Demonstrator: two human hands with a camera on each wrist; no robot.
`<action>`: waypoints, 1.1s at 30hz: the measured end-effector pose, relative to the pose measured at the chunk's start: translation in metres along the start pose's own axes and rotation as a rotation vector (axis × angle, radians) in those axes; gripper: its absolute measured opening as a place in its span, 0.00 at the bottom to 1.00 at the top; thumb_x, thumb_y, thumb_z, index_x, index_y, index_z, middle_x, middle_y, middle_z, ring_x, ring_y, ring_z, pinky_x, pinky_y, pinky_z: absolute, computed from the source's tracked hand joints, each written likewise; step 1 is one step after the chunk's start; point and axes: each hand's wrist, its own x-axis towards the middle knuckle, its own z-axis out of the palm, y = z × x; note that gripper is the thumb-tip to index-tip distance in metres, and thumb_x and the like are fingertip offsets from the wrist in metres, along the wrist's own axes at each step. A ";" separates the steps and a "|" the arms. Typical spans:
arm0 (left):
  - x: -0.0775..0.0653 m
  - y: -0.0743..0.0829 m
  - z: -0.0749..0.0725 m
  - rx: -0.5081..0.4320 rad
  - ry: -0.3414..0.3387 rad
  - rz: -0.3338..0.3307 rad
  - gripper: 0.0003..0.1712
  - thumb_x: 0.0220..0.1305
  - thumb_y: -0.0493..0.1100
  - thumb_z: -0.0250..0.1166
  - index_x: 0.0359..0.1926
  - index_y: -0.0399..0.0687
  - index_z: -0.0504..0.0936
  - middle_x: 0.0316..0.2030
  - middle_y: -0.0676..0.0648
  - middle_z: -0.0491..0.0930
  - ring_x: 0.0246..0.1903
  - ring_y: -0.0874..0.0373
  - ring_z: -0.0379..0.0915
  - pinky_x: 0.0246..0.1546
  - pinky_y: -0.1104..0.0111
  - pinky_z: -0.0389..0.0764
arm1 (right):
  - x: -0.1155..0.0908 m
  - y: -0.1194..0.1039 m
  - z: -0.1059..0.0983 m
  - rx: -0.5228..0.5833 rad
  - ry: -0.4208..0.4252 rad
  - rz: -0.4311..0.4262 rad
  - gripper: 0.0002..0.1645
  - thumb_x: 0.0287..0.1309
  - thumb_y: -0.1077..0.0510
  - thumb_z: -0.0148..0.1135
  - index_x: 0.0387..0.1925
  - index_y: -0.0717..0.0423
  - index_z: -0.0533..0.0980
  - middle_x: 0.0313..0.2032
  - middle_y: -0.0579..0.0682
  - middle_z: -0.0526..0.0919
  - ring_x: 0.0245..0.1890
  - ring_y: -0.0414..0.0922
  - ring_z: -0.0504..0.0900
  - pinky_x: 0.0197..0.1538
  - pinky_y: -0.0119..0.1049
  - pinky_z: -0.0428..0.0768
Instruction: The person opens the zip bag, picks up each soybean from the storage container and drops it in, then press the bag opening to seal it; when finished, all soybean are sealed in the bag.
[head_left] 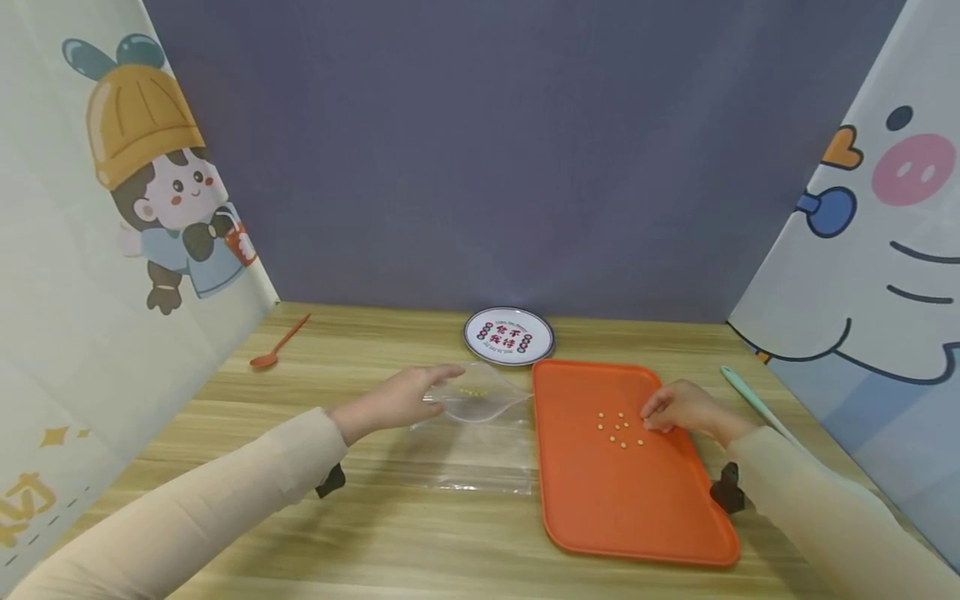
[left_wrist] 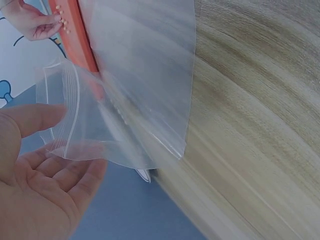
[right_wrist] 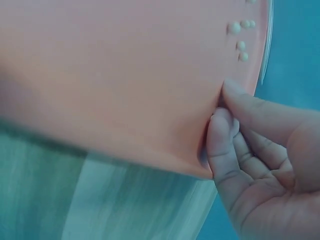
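Observation:
A clear zip bag [head_left: 480, 450] lies on the table with its mouth raised and spread. My left hand [head_left: 401, 396] is at that mouth, thumb and fingers apart with the bag's edge between them; the zip strip [left_wrist: 72, 110] shows beside the thumb. Several small pale yellow beans [head_left: 472, 392] show within the bag. My right hand [head_left: 686, 408] is low over the right side of an orange tray [head_left: 622, 508], fingers curled and thumb close to the index fingertip [right_wrist: 220, 130]. I cannot tell whether a bean is between those tips. Several loose beans [head_left: 620, 427] lie on the tray beside them.
A white plate [head_left: 509, 337] with red lettering stands behind the bag and tray. At the far left lies an orange-brown spoon [head_left: 277, 346]. A mint-green handled utensil [head_left: 750, 396] lies right of the tray, partly under the right forearm. Cloth walls [head_left: 487, 167] enclose the table.

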 end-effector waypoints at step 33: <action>-0.003 0.005 0.001 -0.026 -0.010 -0.019 0.35 0.61 0.34 0.63 0.70 0.40 0.64 0.66 0.39 0.69 0.61 0.42 0.70 0.65 0.50 0.70 | 0.012 -0.086 0.026 0.191 0.017 -0.127 0.21 0.60 0.58 0.65 0.50 0.68 0.78 0.47 0.61 0.84 0.46 0.55 0.83 0.49 0.47 0.85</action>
